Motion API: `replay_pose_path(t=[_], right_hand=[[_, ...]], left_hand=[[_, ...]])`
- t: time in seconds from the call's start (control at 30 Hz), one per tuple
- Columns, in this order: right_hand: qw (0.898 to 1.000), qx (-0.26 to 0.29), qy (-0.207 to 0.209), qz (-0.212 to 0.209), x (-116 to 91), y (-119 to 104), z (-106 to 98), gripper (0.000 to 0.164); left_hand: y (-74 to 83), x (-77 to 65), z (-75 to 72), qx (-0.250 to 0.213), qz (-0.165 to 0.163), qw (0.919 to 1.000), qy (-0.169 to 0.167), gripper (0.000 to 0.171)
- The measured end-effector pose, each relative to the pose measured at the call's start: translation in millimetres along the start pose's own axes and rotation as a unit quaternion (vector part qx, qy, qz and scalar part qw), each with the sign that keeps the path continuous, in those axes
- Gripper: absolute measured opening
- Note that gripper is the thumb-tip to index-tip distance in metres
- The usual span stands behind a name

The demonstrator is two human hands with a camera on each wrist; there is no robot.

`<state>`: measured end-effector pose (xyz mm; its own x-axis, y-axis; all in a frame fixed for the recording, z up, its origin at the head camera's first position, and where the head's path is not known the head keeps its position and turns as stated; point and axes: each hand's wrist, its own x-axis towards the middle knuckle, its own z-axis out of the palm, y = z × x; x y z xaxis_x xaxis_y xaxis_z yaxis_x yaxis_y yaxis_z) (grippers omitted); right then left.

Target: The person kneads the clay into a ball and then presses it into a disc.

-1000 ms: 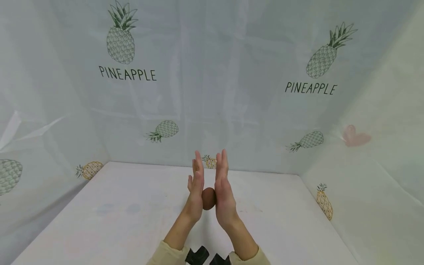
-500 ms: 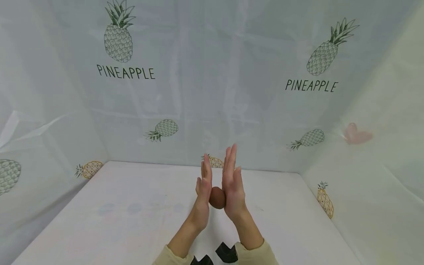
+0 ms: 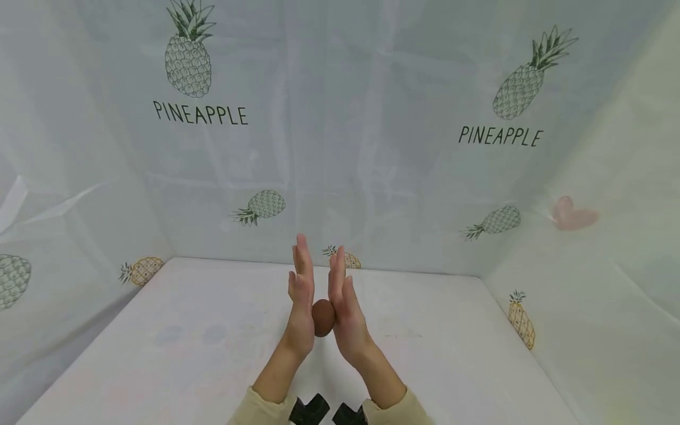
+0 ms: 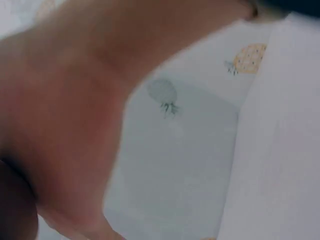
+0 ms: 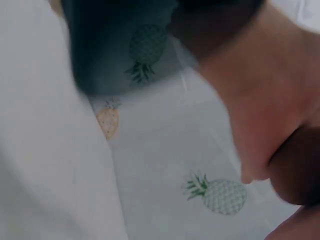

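A smooth brown ball (image 3: 323,318), matte like modelling clay, sits between two upright palms in the head view. My left hand (image 3: 303,307) presses its left side with straight fingers pointing up and away. From the other side my right hand (image 3: 347,316) presses the ball, its fingers also straight. The hands are held over the white table, fingertips apart. In the left wrist view the dark ball (image 4: 16,205) shows at the lower left against the palm (image 4: 65,135). The right wrist view has the ball (image 5: 300,167) at its right edge, between both hands.
A white table (image 3: 212,366) with faint coloured stains lies below the hands. Pale sheeting (image 3: 340,118) printed with pineapples hangs behind it and along both sides. Black wrist mounts (image 3: 310,409) show at the cream sleeves (image 3: 264,407).
Both hands and the ball shifted right, then back left past their first position. The right hand reached farther forward half a second ago; now the left does. The ball stays between the palms.
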<state>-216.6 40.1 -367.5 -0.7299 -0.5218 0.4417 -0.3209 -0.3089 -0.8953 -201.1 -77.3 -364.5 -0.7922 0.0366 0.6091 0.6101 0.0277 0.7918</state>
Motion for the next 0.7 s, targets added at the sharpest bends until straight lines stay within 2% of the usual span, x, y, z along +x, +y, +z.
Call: replay_pose_path(t=[0.17,0.3,0.43,0.53,0.7], right_hand=[[1.0,0.005,-0.008,-0.022,-5,-15,9,0.064],[0.999,0.01,0.015,-0.046,-8,-26,7,0.063],[0.997,0.017,0.04,-0.062,-7,-33,0,0.065],[0.995,0.015,0.059,-0.078,-6,-35,-7,0.065],[0.99,-0.002,0.098,-0.097,-3,-31,-22,0.065]], left_hand=[[-8.8,7.2,-8.1,0.006,-0.029,0.999,0.033,0.068],[-15.6,7.9,-2.8,0.029,-0.04,0.998,0.04,0.07],[-17.8,4.1,9.8,0.041,-0.037,0.9984,0.008,0.07],[-18.4,-0.2,19.7,0.033,-0.03,0.9987,-0.025,0.066],[-16.4,-8.7,31.4,-0.014,-0.025,0.9977,-0.062,0.061]])
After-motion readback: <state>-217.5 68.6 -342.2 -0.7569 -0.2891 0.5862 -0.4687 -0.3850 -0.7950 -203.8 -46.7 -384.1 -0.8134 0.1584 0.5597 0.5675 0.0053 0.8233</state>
